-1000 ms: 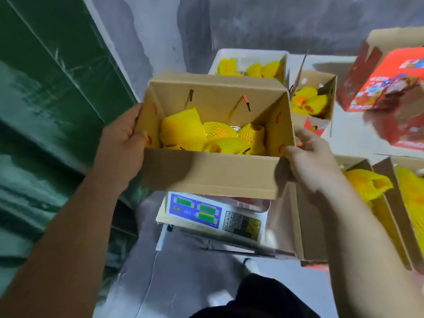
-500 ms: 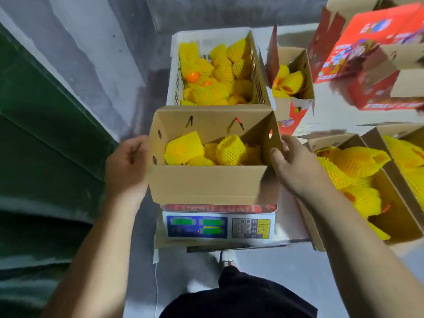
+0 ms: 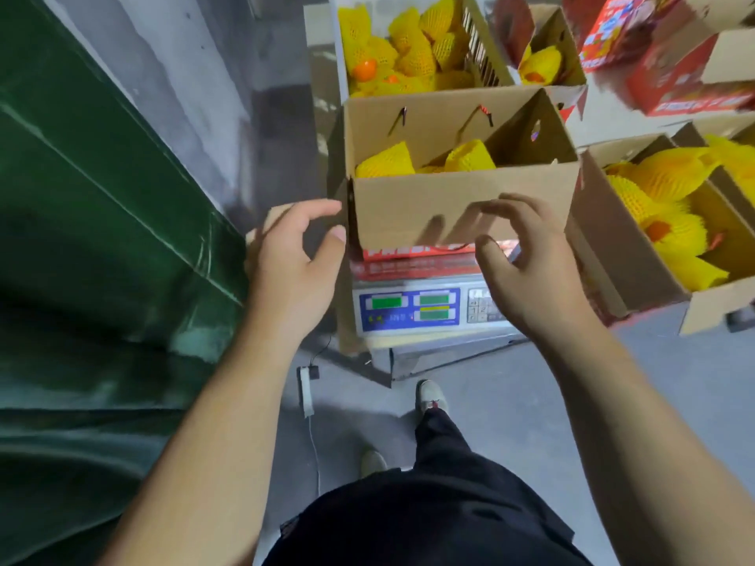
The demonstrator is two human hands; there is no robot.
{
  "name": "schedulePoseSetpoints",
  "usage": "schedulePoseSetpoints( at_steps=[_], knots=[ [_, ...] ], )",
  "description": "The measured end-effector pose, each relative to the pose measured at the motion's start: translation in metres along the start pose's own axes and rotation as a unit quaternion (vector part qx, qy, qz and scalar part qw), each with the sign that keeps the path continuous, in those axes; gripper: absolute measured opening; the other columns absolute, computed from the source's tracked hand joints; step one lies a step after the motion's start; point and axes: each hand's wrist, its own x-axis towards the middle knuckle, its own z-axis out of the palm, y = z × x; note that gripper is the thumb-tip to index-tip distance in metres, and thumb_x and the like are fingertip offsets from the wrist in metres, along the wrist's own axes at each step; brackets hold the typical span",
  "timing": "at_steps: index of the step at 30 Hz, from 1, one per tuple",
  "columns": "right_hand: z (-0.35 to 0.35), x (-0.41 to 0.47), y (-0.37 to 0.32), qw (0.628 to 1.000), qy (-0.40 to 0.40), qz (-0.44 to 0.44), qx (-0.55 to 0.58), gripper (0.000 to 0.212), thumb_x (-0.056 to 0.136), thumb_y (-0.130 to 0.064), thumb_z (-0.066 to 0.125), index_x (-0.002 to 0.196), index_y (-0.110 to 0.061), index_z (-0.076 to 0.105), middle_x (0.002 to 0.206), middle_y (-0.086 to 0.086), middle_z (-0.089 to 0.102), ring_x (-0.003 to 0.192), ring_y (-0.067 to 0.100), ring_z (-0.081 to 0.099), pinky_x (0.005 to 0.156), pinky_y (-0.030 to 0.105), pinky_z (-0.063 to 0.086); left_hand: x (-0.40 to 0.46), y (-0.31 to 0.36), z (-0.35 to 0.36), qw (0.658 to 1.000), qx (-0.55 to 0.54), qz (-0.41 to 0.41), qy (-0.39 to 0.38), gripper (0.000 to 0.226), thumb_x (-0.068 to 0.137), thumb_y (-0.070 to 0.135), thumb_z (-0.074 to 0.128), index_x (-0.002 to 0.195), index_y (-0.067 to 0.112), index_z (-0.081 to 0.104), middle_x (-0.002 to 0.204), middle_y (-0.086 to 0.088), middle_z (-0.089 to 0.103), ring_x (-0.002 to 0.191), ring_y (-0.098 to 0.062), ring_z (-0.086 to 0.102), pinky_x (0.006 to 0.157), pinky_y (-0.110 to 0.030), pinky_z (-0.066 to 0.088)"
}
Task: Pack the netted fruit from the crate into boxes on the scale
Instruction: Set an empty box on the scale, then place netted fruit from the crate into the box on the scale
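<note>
Now, taking the scale (image 3: 425,306) as the marker and reading from the left: a green tarp (image 3: 94,222) fills the far left side, well apart from it. The left hand (image 3: 294,255) hovers just left of the scale, fingers loosely curled and holding nothing, its thumb close by the near-left corner of the cardboard box (image 3: 461,206). That box sits on top of the scale, open, with netted fruit (image 3: 386,161) showing inside. Behind the scale stands the white crate (image 3: 482,51), heaped with more yellow-netted fruit. The right hand (image 3: 527,271) hangs over the scale's right end, in front of the box's near wall, fingers bent and spread, gripping nothing. Right of the scale lies a second open box (image 3: 637,275) packed with netted fruit, and farther back on that side are red printed cartons (image 3: 670,55).
</note>
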Motion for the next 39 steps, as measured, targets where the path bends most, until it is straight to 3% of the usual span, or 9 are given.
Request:
schedulePoseSetpoints(
  at_steps=[4,9,14,23,26,30,34,37,39],
  knots=[
    [0.01,-0.023,-0.025,0.998,-0.045,0.007,0.032,0.035,0.1,-0.016,0.055,0.134,-0.022,0.063,0.137,-0.006,0.061,0.124,0.005,0.054,0.106,0.027,0.046,-0.013,-0.011,-0.012,0.992,-0.092,-0.039,-0.075,0.036,0.103,0.021,0.061,0.136,0.034,0.064,0.136,0.017,0.063,0.126,-0.005,0.059,0.105,-0.027,0.047],
    [0.008,-0.035,-0.04,0.996,-0.076,0.007,0.052,0.034,0.104,-0.017,0.055,0.136,-0.024,0.063,0.129,-0.014,0.064,0.113,-0.002,0.059,0.095,0.015,0.048,-0.022,-0.014,-0.02,0.986,-0.123,-0.011,-0.112,0.033,0.103,0.016,0.061,0.132,0.03,0.068,0.123,0.024,0.068,0.113,0.007,0.065,0.092,-0.006,0.048],
    [0.007,-0.039,-0.04,0.995,-0.064,0.009,0.069,0.031,0.105,-0.014,0.053,0.133,-0.022,0.064,0.118,-0.016,0.065,0.095,-0.025,0.057,0.08,-0.002,0.045,-0.025,-0.017,-0.021,0.984,-0.138,-0.015,-0.113,0.028,0.103,0.02,0.061,0.127,0.031,0.07,0.115,0.022,0.073,0.112,0.002,0.067,0.092,-0.017,0.051],
    [-0.002,-0.014,-0.037,0.996,-0.056,-0.01,0.076,0.03,0.104,-0.012,0.054,0.129,-0.025,0.066,0.113,-0.02,0.067,0.102,-0.019,0.059,0.08,-0.002,0.043,0.0,0.004,-0.01,0.982,-0.16,0.004,-0.103,0.025,0.095,0.04,0.058,0.117,0.046,0.069,0.109,0.031,0.072,0.109,0.003,0.068,0.085,-0.022,0.054],
    [-0.006,0.017,-0.039,0.994,-0.06,-0.03,0.085,0.028,0.103,-0.012,0.056,0.125,-0.027,0.066,0.113,-0.019,0.068,0.104,-0.009,0.063,0.086,0.008,0.05,0.029,0.022,0.003,0.981,-0.16,0.024,-0.107,0.024,0.097,0.037,0.059,0.117,0.045,0.069,0.109,0.03,0.072,0.107,0.004,0.068,0.081,-0.013,0.053],
    [-0.009,0.089,-0.038,0.993,-0.047,-0.064,0.092,0.028,0.1,-0.011,0.06,0.125,-0.018,0.069,0.116,-0.005,0.073,0.105,0.007,0.068,0.096,0.039,0.056,0.092,0.052,0.029,0.983,-0.137,0.048,-0.11,0.026,0.104,0.021,0.061,0.124,0.035,0.069,0.114,0.022,0.071,0.108,0.003,0.066,0.085,-0.013,0.053],
    [-0.011,0.179,-0.032,0.99,-0.072,-0.103,0.059,0.027,0.099,-0.015,0.06,0.125,-0.017,0.069,0.117,-0.006,0.072,0.105,0.01,0.068,0.096,0.039,0.055,0.17,0.079,0.062,0.988,-0.091,0.071,-0.105,0.027,0.105,0.018,0.059,0.127,0.028,0.07,0.114,0.018,0.069,0.103,0.011,0.061,0.079,0.001,0.044],
    [-0.014,0.255,-0.021,0.985,-0.108,-0.133,0.029,0.028,0.097,-0.02,0.057,0.122,-0.02,0.069,0.112,-0.006,0.072,0.104,0.014,0.068,0.093,0.039,0.055,0.234,0.086,0.092,0.989,-0.04,0.074,-0.121,0.027,0.104,0.02,0.059,0.128,0.027,0.07,0.119,0.012,0.068,0.106,0.005,0.063,0.085,-0.004,0.045],
    [-0.008,0.314,-0.007,0.983,-0.132,-0.123,-0.022,0.031,0.095,-0.02,0.056,0.123,-0.018,0.068,0.11,-0.001,0.073,0.102,0.022,0.068,0.092,0.043,0.054,0.28,0.081,0.114,0.988,0.001,0.055,-0.147,0.028,0.103,0.024,0.059,0.129,0.028,0.069,0.124,0.01,0.067,0.113,-0.005,0.063,0.097,-0.022,0.051]
  ],
)
